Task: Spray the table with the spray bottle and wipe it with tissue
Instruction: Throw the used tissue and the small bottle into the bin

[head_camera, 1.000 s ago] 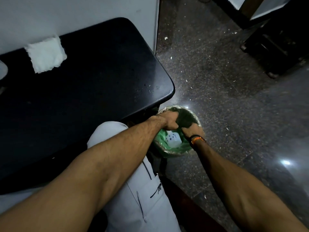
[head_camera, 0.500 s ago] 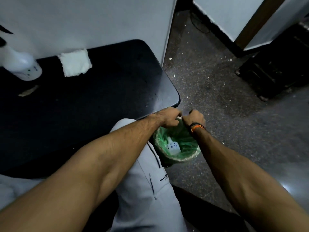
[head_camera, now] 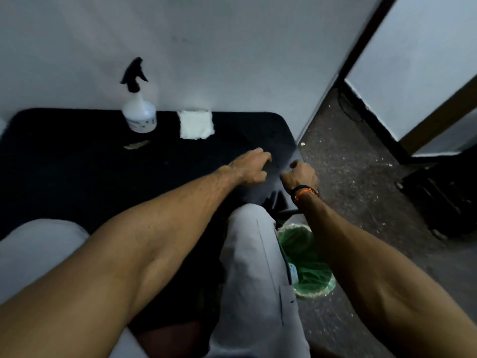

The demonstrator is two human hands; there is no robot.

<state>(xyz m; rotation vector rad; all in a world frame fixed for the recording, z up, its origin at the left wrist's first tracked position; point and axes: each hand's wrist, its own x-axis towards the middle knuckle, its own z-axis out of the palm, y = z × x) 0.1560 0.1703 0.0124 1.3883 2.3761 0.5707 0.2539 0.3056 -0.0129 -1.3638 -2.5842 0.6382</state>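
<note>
A white spray bottle (head_camera: 139, 109) with a black trigger head stands upright at the back of the black table (head_camera: 77, 164), against the wall. Right beside it lies a folded white tissue (head_camera: 196, 124). My left hand (head_camera: 251, 165) hovers over the table's right part, fingers loosely bent, holding nothing. My right hand (head_camera: 300, 175), with a dark band on the wrist, is a loose fist at the table's right front corner, and nothing shows in it. Both hands are well in front of the tissue and to the right of the bottle.
A small pale scrap (head_camera: 136, 145) lies on the table in front of the bottle. A bin with a green liner (head_camera: 309, 267) stands on the floor by my right knee. A dark object (head_camera: 444, 200) sits on the speckled floor at right.
Both hands have lifted away from the green-lined bin and now sit up at the table's right corner. The view has tilted up, bringing the spray bottle into sight.
</note>
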